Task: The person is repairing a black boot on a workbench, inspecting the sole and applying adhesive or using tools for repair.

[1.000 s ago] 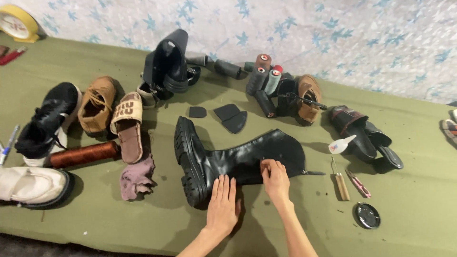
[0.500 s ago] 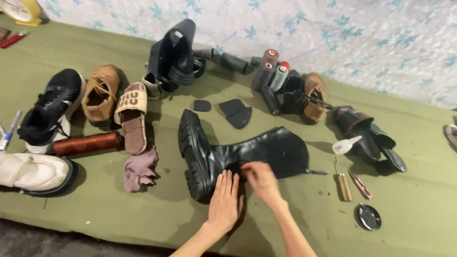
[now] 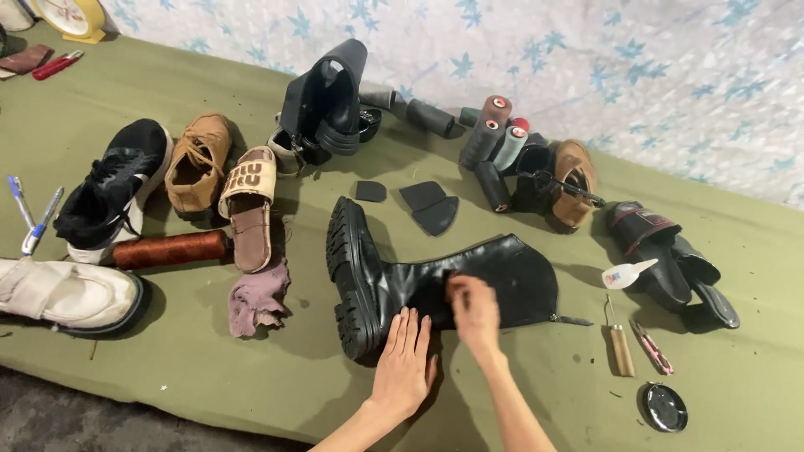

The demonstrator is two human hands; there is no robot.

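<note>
My left hand (image 3: pixel 404 364) and right hand (image 3: pixel 475 311): both bare, no gloves, rings or watch that I can see; forearms uncovered, no sleeves; fingers slender, nails short and unpainted.

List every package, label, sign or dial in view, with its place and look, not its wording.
Clock: far left corner, round pale face, yellow case.
Glue bottle: right of the black boot, small, white, pointed nozzle, lying down.
Sandal: left of the boot, cream strap with dark woven lettering.
Round tin: near right edge, flat, black.
Thread cones: by the back wall, dark and grey-green, red-ringed tops.
</note>
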